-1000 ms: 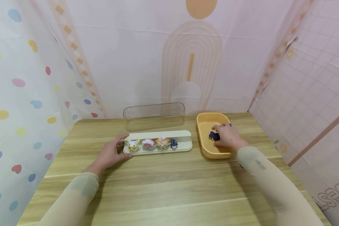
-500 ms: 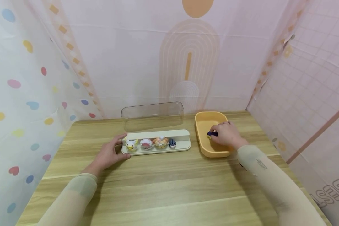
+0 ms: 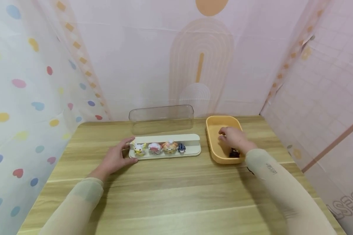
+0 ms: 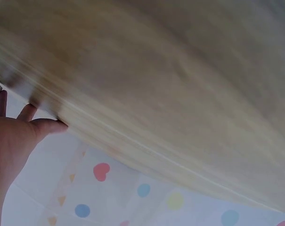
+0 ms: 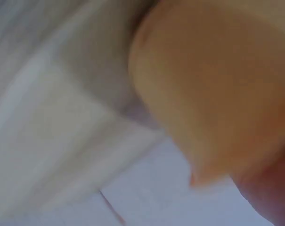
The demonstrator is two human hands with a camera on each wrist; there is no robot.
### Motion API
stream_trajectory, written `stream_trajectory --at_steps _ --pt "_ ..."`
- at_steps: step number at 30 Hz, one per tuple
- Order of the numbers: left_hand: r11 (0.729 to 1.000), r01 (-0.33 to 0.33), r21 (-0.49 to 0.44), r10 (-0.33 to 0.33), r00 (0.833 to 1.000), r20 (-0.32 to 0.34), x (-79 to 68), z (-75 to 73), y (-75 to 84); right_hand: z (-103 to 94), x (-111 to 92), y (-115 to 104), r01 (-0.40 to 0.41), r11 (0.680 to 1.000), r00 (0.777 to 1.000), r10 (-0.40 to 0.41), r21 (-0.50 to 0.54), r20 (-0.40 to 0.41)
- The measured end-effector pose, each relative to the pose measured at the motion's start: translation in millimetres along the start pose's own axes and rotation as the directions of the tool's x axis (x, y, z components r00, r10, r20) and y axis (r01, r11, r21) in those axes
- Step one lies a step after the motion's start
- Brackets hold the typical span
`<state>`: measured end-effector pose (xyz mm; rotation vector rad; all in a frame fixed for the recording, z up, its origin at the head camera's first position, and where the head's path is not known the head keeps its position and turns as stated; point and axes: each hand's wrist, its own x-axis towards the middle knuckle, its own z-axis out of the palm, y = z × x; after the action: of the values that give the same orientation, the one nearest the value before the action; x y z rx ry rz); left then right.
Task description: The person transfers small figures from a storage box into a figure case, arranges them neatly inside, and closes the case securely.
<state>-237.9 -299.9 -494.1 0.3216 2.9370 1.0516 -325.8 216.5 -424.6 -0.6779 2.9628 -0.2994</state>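
Observation:
A cream display base (image 3: 191,151) lies on the table with a row of small figurines. They are a white-and-yellow figurine (image 3: 139,149), a white-and-pink one (image 3: 155,148), an orange-and-white one (image 3: 170,147) and a small dark blue one (image 3: 181,148). My left hand (image 3: 114,158) holds the base's left end between thumb and fingers; it also shows in the left wrist view. My right hand (image 3: 234,138) hovers inside the yellow tray (image 3: 214,129), fingers bent. No toy shows at its fingertips; its palm side is hidden. A dark figurine (image 3: 234,152) lies in the tray below the wrist.
A clear cover (image 3: 161,119) stands behind the base, near the back wall. Patterned curtains (image 3: 129,65) close off the back and both sides of the wooden table (image 3: 164,192). The right wrist view is blurred, showing mainly the tray's outer side (image 5: 203,84).
My right hand has risen slightly from the purple figurine it was touching, which no longer shows at its fingertips. A dark figurine has come into sight under the wrist. My left hand stays put.

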Motion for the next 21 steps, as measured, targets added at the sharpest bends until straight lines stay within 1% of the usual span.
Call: stream_trajectory --at_steps 2,4,6,8,10,11,13,14,16,19,21 --pt "1.0 -0.005 0.0 0.005 1.0 -0.004 1.4 0.8 -0.3 -9.7 -8.2 3.2 0.012 1.0 0.999 -0.012 0.0 0.043" --pt "1.0 -0.007 0.001 0.007 1.0 -0.002 2.1 1.1 -0.4 -19.3 -16.1 5.3 0.003 1.0 0.994 0.0 -0.023 0.111" --pt "1.0 -0.004 0.004 0.004 1.0 0.001 2.9 1.6 -1.0 -26.0 -23.4 5.7 -0.007 0.994 0.982 0.027 -0.105 0.188" --pt "1.0 0.001 0.01 -0.001 1.0 0.002 3.1 0.2 -1.8 -29.5 -27.6 3.9 0.018 0.979 0.97 0.032 -0.203 0.242" --pt "1.0 0.0 0.013 0.0 1.0 0.005 3.6 -1.0 -2.3 -28.1 -30.4 2.5 0.055 0.955 0.964 0.026 -0.292 0.266" --pt "1.0 0.0 0.014 0.0 1.0 0.006 4.0 -1.5 -2.6 -26.0 -31.2 2.2 0.072 0.943 0.964 0.017 -0.324 0.264" --pt "1.0 -0.004 0.015 0.004 1.0 0.008 4.9 -2.5 -3.3 -21.1 -30.6 2.5 0.084 0.936 0.973 -0.002 -0.342 0.233" --pt "1.0 -0.006 0.015 0.006 1.0 0.01 5.2 -2.7 -3.5 -18.1 -29.3 2.8 0.081 0.937 0.978 -0.009 -0.339 0.21" --pt "1.0 -0.008 0.014 0.008 1.0 0.009 5.3 -2.6 -4.4 -12.4 -25.6 4.0 0.06 0.954 0.986 -0.012 -0.295 0.163" --pt "1.0 -0.009 0.018 0.009 1.0 0.01 4.9 -1.2 -5.7 -5.3 -19.2 5.5 0.018 0.985 0.994 0.0 -0.173 0.105" --pt "1.0 -0.007 0.021 0.007 1.0 0.009 4.5 -0.3 -6.1 -1.2 -16.0 6.4 -0.015 0.998 0.995 0.021 -0.065 0.097"
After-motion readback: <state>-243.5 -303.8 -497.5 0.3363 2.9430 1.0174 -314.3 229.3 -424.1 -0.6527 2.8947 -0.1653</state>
